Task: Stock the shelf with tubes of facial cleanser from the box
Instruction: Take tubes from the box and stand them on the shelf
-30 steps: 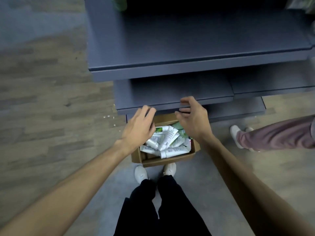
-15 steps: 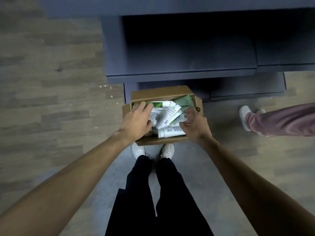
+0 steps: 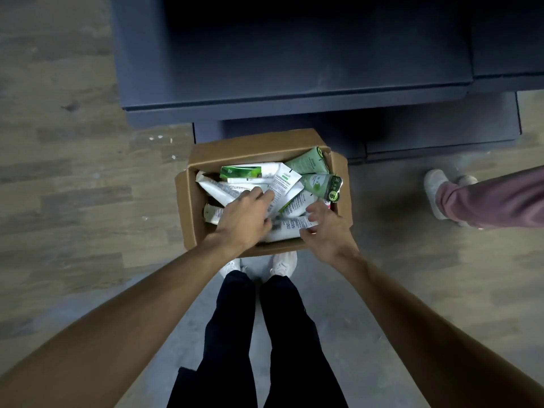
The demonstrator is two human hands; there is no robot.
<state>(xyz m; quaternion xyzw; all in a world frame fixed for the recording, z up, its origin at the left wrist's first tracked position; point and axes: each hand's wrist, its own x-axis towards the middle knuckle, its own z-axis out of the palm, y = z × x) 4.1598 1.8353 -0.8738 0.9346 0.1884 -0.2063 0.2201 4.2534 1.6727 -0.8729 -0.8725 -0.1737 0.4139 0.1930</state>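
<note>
Both hands in the box, digging through tubes.

The left hand (image 3: pixel 245 214) lies flat on the heaped tubes (image 3: pixel 266 184), fingers loose; the right hand (image 3: pixel 325 229) curls round a white tube (image 3: pixel 290 228) at the near side. The box (image 3: pixel 188 201) sits on the floor (image 3: pixel 73 187), just near of the dark shelf (image 3: pixel 294 83).

The box (image 3: pixel 191 201) is plain brown cardboard, and the tubes (image 3: pixel 282 184) in it are mostly white with fine dark print, some with bright green panels, two pale green all over. The shelf (image 3: pixel 294 69) is dark slate blue; the floor (image 3: pixel 73 187) shows grey-brown wood-grain planks beside a plain grey strip. The trousers (image 3: pixel 235 334) are black, the shoes (image 3: pixel 284 263) white, and another person's trouser leg (image 3: pixel 494 198) dusty pink above a white shoe (image 3: pixel 434 189).
</note>
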